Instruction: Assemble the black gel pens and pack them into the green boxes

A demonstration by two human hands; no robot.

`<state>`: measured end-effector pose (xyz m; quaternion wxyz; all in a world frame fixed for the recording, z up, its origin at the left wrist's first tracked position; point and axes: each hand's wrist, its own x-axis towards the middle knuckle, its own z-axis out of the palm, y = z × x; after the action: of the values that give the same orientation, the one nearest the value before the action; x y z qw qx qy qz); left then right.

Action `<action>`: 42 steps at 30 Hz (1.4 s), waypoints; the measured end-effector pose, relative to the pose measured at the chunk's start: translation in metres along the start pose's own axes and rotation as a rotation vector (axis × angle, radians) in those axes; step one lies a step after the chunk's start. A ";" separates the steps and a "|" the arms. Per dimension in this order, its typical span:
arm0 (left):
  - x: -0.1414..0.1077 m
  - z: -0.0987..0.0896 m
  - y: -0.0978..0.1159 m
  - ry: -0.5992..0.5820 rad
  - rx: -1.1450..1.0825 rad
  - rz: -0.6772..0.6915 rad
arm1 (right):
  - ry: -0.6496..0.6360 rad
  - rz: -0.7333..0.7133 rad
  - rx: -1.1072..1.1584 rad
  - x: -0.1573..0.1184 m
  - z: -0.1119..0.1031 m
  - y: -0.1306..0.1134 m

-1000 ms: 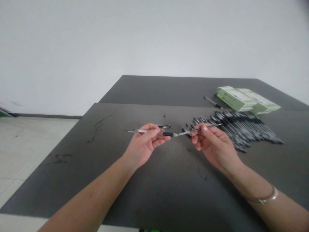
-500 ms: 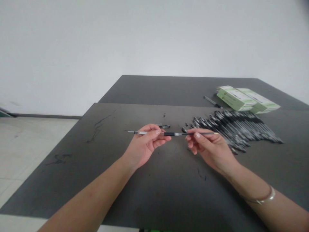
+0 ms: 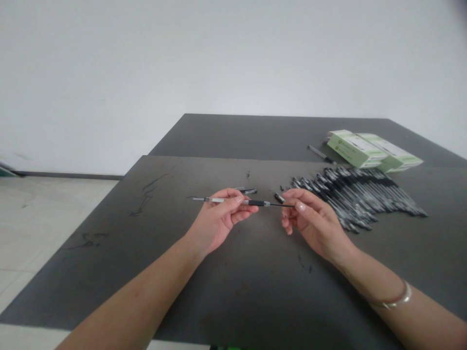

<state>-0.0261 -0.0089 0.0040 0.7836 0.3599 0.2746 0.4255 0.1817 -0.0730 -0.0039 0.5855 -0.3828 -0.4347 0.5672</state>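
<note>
My left hand is closed round a clear pen barrel with a black rubber grip, held level above the table. A thin dark pen refill sticks out of the grip end, to the right. The thumb and fingers of my right hand pinch the refill's outer end; its tip is hidden by them. Just beyond the right fingertips lies a black pen cap. More small black and clear pen parts lie on the table behind my left hand.
A wide pile of black and clear pens covers the table at the right. Behind it stand two green-and-white boxes, with a single pen beside them. Dark scribbles mark the tabletop at left. A white wall rises behind.
The refill has gone leftward into the barrel, and less of it sticks out. My right fingers now hold it near its outer end. My left hand has hardly moved.
</note>
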 end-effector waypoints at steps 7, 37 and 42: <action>0.001 -0.001 -0.001 -0.014 0.006 0.002 | 0.063 -0.099 -0.124 0.001 -0.007 0.004; 0.014 -0.012 0.014 0.255 -0.218 -0.004 | 0.163 -0.051 -0.435 0.014 -0.008 0.006; 0.016 -0.016 0.016 0.282 -0.273 0.030 | 0.074 -0.134 -0.919 0.027 -0.010 0.007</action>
<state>-0.0379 0.0161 0.0059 0.7725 0.1912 0.3161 0.5164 0.1878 -0.0454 -0.0120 0.4056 -0.5935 -0.6435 0.2629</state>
